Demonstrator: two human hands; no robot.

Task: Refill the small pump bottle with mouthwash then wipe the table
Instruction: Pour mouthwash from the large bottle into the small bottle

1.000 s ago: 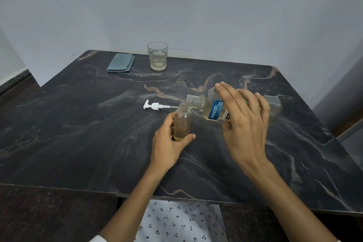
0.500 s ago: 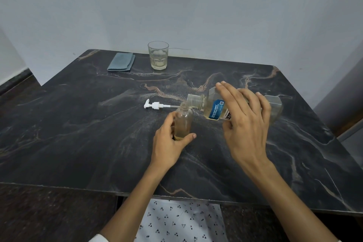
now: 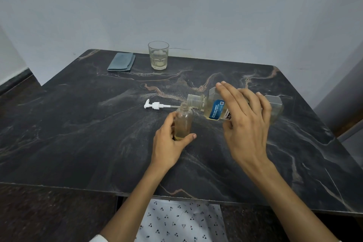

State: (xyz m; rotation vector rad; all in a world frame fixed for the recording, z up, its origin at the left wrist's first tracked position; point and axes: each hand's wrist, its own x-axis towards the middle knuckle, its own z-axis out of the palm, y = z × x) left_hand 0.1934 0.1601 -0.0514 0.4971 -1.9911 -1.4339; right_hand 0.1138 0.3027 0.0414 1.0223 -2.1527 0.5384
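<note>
Spill risk: mouthwash bottle [image 3: 216, 109] mouth wider than pump bottle [image 3: 183, 122] neck, centre table [image 3: 78, 124].
Hands: left hand [image 3: 169, 146] grips pump bottle; right hand [image 3: 245, 122] grips mouthwash bottle, tilted from 3 o'clock.
Tip risk: nudged neck.

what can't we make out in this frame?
- Head view: whether liquid is flowing from the big bottle into the small bottle; any stream is too thin.
- Big bottle label: right hand covers part.
- Small bottle base: left hand hides it.
- Pump tube end: behind the small bottle.
</note>
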